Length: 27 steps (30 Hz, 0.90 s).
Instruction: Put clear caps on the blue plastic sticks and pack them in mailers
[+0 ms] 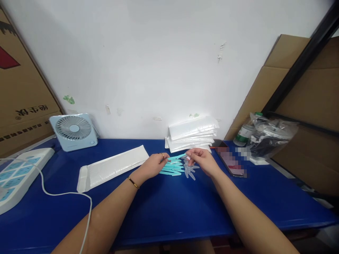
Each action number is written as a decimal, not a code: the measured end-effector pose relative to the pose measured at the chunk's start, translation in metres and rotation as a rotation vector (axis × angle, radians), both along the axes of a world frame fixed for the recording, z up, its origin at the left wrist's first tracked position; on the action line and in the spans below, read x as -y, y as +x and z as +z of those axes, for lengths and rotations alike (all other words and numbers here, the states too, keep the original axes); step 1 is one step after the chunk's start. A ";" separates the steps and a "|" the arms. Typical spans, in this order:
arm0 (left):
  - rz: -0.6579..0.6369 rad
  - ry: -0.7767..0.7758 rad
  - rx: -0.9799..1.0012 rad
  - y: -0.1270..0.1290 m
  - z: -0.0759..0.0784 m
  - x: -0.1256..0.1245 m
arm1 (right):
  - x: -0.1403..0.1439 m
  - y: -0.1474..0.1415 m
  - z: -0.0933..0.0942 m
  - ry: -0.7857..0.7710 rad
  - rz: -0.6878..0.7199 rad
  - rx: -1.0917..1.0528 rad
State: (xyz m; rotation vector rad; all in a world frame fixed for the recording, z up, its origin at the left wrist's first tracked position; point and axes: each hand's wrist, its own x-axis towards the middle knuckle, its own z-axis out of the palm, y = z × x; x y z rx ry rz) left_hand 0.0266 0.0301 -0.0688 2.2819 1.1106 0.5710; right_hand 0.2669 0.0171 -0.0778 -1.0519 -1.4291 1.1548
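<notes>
My left hand rests on the blue table and pinches a thin teal plastic stick. Its other end meets the fingertips of my right hand, which close on a small clear plastic cap. Below the two hands lies a small pile of several teal sticks. Beside that pile, under my right hand, lie several clear caps. A ring is on my left hand and a bracelet on that wrist.
A long white pouch lies left of my hands. A stack of white pouches stands by the wall. A phone, a bottle and a clear bag sit right. A small fan and a power strip with cable are left.
</notes>
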 end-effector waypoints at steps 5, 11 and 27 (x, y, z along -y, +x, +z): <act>0.032 0.017 -0.011 -0.001 0.001 0.000 | 0.000 0.003 0.002 0.035 -0.055 -0.014; -0.008 0.014 -0.027 0.000 0.001 0.001 | 0.005 -0.003 0.002 -0.002 0.018 0.037; -0.086 0.255 -0.431 -0.001 0.004 0.011 | 0.010 0.008 0.007 0.343 0.352 0.949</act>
